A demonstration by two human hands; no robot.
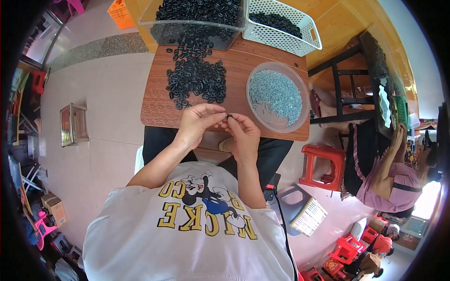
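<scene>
Nearest to us is our own white printed shirt (187, 234), and just past it our two hands meet over the near edge of the bench (159, 105). Between them sits a small black ring (229, 116), pinched at the fingertips of both the left hand (197, 124) and the right hand (243, 136). The fingers of each are curled almost closed around it, thumbs and forefingers pressed in; whether a second part sits inside the ring is too small to tell.

Just beyond the hands lies a loose heap of black rings (197, 79) spread on the bench, spilling from a clear bin (197, 21) at the far edge. To the right of the heap stands a round clear bowl (277, 97) of small pale metal pieces, and behind it a white slotted basket (286, 23) holding more black parts.

The ring is held out over the bench edge, above our lap, so we judge a slip of the fingertips would send it to the floor rather than back onto the wood. The heap also reaches near our left hand; a careless sweep could scatter it.

A person sits at another bench off to our right.
</scene>
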